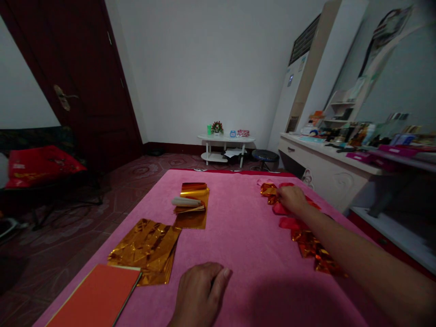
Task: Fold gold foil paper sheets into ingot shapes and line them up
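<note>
My left hand rests on the pink cloth near the front edge, fingers loosely curled, holding nothing. My right hand reaches far across to the right side and lies on a row of folded gold and red foil pieces, fingers closed over the far ones. Whether it grips one is hidden. A stack of crinkled gold foil sheets lies to the left of my left hand, with an orange-red paper pad in front of it.
Farther back lie a gold foil roll, flat gold sheets and a pale stick. A white dresser with clutter stands right, a small white table and stool behind, a dark door left.
</note>
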### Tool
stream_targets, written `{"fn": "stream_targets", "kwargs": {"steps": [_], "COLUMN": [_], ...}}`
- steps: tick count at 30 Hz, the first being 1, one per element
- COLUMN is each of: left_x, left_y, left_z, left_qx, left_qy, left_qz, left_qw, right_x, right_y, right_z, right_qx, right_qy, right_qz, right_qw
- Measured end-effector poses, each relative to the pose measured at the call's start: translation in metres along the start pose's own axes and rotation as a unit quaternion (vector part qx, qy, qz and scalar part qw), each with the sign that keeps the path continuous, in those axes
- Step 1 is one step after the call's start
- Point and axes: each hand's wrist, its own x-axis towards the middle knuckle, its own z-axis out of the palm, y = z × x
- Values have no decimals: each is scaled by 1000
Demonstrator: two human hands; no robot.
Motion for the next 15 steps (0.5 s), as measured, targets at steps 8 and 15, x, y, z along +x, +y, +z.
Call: {"fn": "stream_targets", "kwargs": {"steps": [8, 15], "left_x": [-1, 0], "left_y": [-1, 0], "left_z": [0, 0], "left_qx": [-3, -2], "left_qy": [-4, 3], "left_qz": [6, 6], "left_qw": [1000, 1000], "right_x": [0, 8], "right_y": [4, 1], "right_z": [-1, 7], "right_qx": [57, 108], "right_qy": [-11, 23], "right_qz": [44, 19], "right_qw": [997, 994]}}
